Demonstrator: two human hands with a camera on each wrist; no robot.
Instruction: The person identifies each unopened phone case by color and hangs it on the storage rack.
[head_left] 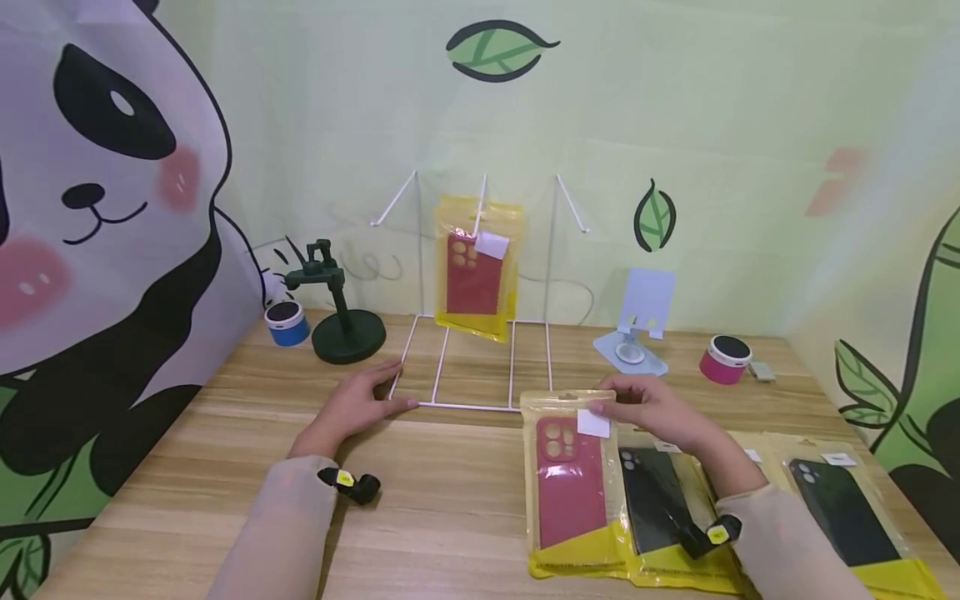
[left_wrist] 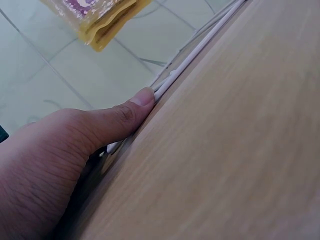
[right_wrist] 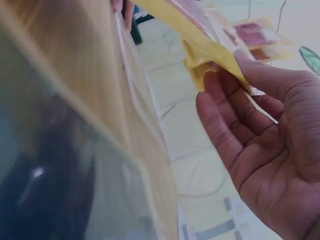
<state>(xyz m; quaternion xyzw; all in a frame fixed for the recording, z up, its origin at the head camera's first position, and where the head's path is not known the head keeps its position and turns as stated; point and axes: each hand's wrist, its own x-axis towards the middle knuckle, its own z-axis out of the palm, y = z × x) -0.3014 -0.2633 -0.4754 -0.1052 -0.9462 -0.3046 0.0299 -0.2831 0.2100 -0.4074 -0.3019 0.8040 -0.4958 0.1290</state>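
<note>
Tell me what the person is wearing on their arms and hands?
Both arms wear light beige long sleeves: left sleeve, right sleeve. Each wrist carries a small black camera with a yellow sticker, left and right. The left hand and right hand are bare: no gloves, rings or watch.

- Left hand lay on light wooden tabletop, thumb pressed against thin white wire rack base.
- Yellow plastic packet hung above, blurred.
</note>
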